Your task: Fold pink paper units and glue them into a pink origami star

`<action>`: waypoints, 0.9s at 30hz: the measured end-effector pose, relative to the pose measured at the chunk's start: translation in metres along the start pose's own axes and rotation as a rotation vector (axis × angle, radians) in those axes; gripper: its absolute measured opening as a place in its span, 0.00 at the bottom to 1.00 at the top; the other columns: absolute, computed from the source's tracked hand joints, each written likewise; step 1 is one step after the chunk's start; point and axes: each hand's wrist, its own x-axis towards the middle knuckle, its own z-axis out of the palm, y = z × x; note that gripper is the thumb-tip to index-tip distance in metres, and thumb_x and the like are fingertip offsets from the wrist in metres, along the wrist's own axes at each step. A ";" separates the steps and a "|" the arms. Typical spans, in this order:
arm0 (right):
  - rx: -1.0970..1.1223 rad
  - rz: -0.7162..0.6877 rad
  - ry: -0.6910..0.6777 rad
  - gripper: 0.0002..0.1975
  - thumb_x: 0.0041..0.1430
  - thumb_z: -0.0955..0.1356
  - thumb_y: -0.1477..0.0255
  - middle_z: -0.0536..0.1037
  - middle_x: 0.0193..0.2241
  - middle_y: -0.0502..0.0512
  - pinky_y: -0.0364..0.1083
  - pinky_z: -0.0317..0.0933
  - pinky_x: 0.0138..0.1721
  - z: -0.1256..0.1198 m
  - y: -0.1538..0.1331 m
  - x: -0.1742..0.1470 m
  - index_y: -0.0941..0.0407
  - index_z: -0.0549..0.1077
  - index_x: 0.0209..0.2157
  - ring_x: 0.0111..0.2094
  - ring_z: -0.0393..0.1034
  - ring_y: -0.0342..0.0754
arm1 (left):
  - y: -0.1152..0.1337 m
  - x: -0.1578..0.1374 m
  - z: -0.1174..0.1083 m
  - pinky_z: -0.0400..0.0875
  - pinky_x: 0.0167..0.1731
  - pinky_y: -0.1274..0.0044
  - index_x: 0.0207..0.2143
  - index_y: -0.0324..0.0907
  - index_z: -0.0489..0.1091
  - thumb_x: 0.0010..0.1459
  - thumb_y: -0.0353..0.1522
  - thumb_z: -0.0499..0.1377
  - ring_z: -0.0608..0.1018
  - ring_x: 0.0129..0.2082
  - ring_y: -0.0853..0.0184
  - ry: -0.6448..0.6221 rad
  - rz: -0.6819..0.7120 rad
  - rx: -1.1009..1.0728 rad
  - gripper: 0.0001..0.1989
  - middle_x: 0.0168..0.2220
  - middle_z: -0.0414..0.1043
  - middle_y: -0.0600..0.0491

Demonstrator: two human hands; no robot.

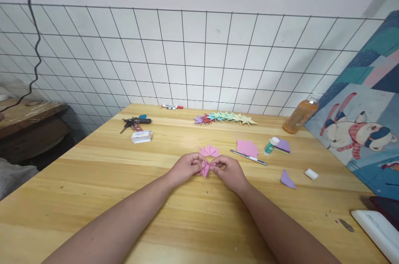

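My left hand [190, 167] and right hand [229, 169] are both pinching the pink fold [205, 170], grip closed, well in from the desk's [93, 181] far edge. I'd be matching its edges first, then creasing firmly.

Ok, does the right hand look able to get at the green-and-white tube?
Probably yes: only the slim pen, lying flat, seems to be between the right hand and the green-and-white tube. But that hand is pinching the pink folded paper, so it would likely have to let go first.
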 end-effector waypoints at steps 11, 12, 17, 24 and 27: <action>-0.091 -0.125 0.010 0.05 0.51 0.68 0.74 0.77 0.29 0.53 0.43 0.64 0.33 -0.002 0.001 -0.001 0.53 0.77 0.31 0.30 0.70 0.45 | -0.001 0.001 -0.001 0.64 0.25 0.81 0.31 0.36 0.69 0.46 0.41 0.64 0.71 0.21 0.73 -0.009 0.038 -0.001 0.17 0.23 0.71 0.53; -0.105 -0.119 0.008 0.04 0.51 0.68 0.74 0.77 0.28 0.52 0.43 0.64 0.32 -0.002 0.001 -0.001 0.53 0.77 0.30 0.30 0.70 0.45 | -0.001 0.000 0.000 0.64 0.25 0.80 0.31 0.36 0.69 0.47 0.41 0.63 0.71 0.22 0.72 -0.014 0.040 0.015 0.16 0.23 0.72 0.53; -0.234 -0.095 -0.016 0.02 0.50 0.69 0.74 0.74 0.24 0.50 0.42 0.61 0.29 -0.002 -0.003 -0.003 0.54 0.75 0.25 0.27 0.68 0.43 | 0.000 -0.001 0.001 0.65 0.28 0.79 0.32 0.36 0.70 0.48 0.42 0.62 0.74 0.25 0.69 -0.030 0.054 0.052 0.17 0.27 0.75 0.48; -0.360 -0.135 -0.034 0.03 0.50 0.69 0.74 0.72 0.24 0.49 0.41 0.58 0.27 -0.005 -0.009 -0.005 0.54 0.73 0.24 0.26 0.65 0.42 | 0.001 -0.001 0.003 0.64 0.27 0.80 0.31 0.36 0.70 0.46 0.42 0.63 0.73 0.24 0.70 -0.012 0.072 0.050 0.17 0.25 0.74 0.51; -0.335 -0.133 -0.033 0.02 0.49 0.70 0.72 0.72 0.26 0.49 0.42 0.59 0.28 -0.005 -0.010 -0.006 0.53 0.74 0.28 0.25 0.66 0.42 | 0.001 0.000 0.003 0.63 0.26 0.80 0.30 0.36 0.70 0.46 0.42 0.64 0.72 0.23 0.71 0.009 0.070 0.032 0.17 0.23 0.73 0.52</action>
